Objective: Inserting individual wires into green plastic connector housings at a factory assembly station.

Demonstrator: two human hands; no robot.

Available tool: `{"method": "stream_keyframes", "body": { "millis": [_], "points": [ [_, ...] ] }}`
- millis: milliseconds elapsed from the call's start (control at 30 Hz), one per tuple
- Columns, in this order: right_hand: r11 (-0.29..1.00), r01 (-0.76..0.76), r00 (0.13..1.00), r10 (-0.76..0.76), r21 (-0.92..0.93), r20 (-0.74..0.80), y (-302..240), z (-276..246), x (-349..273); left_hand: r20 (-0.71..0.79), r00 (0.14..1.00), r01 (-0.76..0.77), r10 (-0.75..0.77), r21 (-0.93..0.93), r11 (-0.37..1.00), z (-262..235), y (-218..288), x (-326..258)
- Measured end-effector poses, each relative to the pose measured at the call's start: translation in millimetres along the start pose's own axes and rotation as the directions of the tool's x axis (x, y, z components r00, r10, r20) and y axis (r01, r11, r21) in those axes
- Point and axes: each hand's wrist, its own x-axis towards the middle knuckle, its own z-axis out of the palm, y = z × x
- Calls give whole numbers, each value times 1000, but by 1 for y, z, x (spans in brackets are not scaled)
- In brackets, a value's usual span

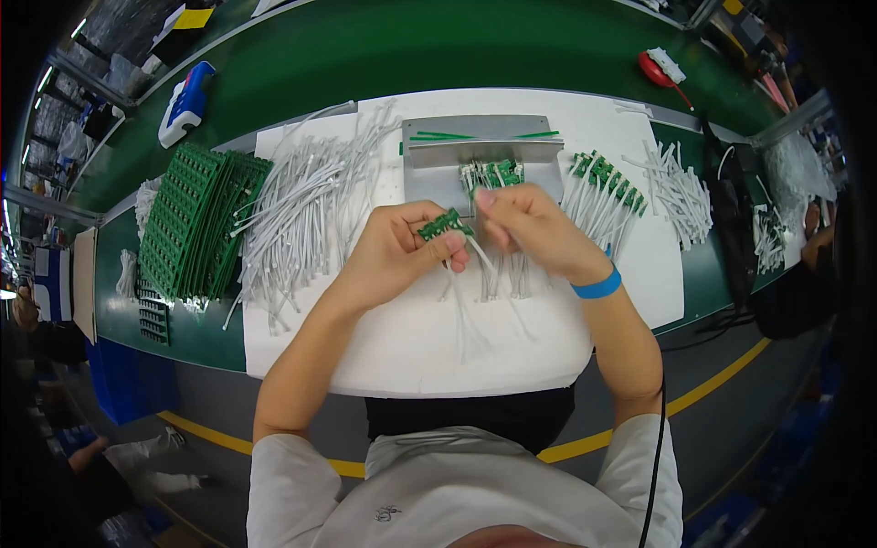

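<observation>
My left hand [413, 251] pinches a small green circuit board [442, 224], from which white cables hang down. Just to its right, my right hand [528, 226] has its thumb and fingers closed together; whatever is between them is hidden. A blue band circles the right wrist. Behind both hands stands a grey metal fixture [429, 167], with more green circuit boards [501, 172] in front of its raised edge and white cables trailing from them.
A heap of white cables [315, 196] and stacked green board panels [187, 215] lie left. Cabled boards [607, 183] and another cable bundle [683, 196] lie right. Farther back are a blue-and-white handheld device [186, 105] and a red round object [656, 71].
</observation>
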Motion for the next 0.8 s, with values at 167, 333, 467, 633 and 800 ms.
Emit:
{"method": "stream_keyframes", "body": {
  "millis": [167,333,467,633,800],
  "points": [
    [726,12,801,-419,-688,-428,-9,-7,0,-81,997,1,-2,-16,1000,2,1,6],
    [514,-237,551,-628,-825,-550,-15,-22,-1,-142,990,26,-13,90,996,0,-1,3],
    [542,-180,572,-621,-821,-536,-20,-22,-5,-149,988,52,-33,127,991,0,0,4],
    [593,-27,758,-513,-805,-403,-11,-15,-2,-267,964,5,-3,5,1000,9,6,3],
    [750,135,885,-386,-648,-262,-12,-1,-4,-205,978,-52,37,-66,996,3,-2,5]
  ]
}}
